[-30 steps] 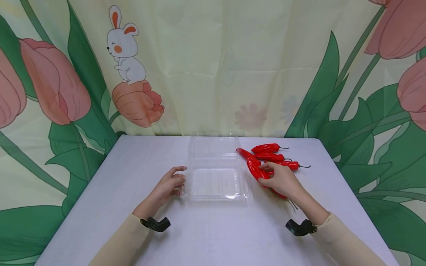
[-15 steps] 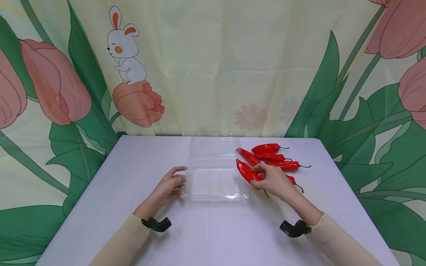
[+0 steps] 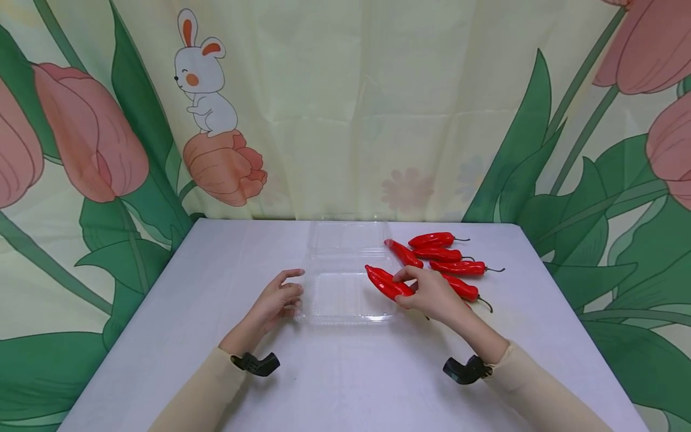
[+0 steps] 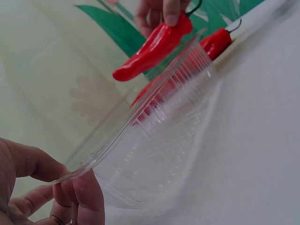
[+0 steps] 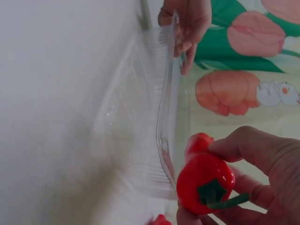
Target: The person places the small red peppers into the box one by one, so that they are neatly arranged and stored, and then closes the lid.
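Note:
My left hand (image 3: 276, 302) pinches the left rim of a clear plastic clamshell box (image 3: 340, 298), thumb above and fingers below, as the left wrist view shows. The box's lid (image 3: 348, 236) lies folded back at the far side. A shiny red chili pepper (image 3: 384, 283) is held between the thumb and fingers of my right hand (image 3: 434, 298), raised over the box's right edge. Its tip points left and away; its green stem (image 5: 227, 201) faces the right wrist camera. Nothing is visible inside the box.
Several more red chili peppers lie to the right of the box, among them a near one (image 3: 462, 289) and a far one (image 3: 432, 240). A white cloth covers the table (image 3: 335, 384). Behind it hangs a curtain (image 3: 324, 120) printed with tulips and a rabbit.
My right hand has lifted one chili pepper from the pile and carried it left, over the box's right edge. My left hand has stayed at the box's left rim.

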### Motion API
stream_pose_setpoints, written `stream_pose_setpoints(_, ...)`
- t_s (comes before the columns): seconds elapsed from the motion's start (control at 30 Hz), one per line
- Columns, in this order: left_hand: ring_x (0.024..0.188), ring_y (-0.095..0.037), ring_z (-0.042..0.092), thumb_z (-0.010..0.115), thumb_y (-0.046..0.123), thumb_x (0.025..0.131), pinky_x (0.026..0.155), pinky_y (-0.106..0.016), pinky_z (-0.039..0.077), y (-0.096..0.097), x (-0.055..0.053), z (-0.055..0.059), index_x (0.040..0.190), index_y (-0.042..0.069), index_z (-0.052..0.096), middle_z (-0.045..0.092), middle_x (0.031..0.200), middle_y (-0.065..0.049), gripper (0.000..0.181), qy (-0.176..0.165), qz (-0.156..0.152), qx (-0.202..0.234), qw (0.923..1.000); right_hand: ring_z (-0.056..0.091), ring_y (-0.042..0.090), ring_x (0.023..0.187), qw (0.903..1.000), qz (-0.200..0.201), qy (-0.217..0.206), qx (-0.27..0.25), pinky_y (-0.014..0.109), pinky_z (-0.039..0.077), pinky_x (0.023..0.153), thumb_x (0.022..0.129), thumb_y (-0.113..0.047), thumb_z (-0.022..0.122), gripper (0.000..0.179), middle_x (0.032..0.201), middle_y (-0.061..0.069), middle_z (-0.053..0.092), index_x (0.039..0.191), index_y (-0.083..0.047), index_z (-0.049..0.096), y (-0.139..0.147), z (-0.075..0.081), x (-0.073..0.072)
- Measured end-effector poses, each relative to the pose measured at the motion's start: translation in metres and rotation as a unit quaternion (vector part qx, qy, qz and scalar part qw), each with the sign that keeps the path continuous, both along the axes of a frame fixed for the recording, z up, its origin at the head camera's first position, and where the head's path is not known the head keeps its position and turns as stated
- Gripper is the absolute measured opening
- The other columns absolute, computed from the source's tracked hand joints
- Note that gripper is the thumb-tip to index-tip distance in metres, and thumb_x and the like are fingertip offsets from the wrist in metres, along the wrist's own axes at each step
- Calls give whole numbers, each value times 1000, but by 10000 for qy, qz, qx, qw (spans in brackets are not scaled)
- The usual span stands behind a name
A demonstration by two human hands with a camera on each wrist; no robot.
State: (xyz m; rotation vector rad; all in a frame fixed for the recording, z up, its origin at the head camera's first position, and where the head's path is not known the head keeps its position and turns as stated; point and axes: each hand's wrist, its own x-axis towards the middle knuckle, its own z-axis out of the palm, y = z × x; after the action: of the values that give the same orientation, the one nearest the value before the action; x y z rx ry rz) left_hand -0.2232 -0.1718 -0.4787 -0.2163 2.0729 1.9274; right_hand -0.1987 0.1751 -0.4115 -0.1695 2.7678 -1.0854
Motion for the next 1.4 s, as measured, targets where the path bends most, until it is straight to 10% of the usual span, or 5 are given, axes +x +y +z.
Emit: stream_pose_setpoints(1.4,72,-16,56,61,12,100,58,-24,51,1,-2,-4,147,20,50,59,109,-12,48,-172,125,151,9997,62,17,97,9903,1282,531,37,31,59,78,82,-11,85,34,113,0,72,112,-21,73,-62,-26,-11)
